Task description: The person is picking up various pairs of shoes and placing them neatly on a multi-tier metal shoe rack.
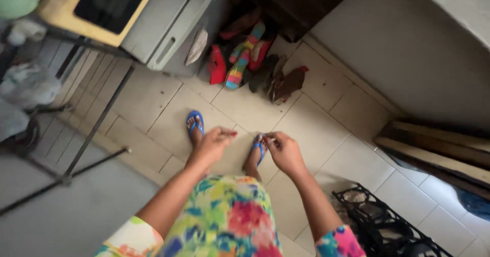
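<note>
Your left hand [213, 144] and right hand [284, 152] hover above your blue sandals [195, 121], fingers pinched inward. Whether either grip holds anything, I cannot tell; something small may sit at the right fingertips. It would handle light; pinch gently. Behind the sandals lies a shoe pile [250, 58]; tiled floor [316, 129] is open around them.

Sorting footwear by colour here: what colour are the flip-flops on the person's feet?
Bright blue flip-flops, seen in the head view, on the pale tiled floor.
</note>
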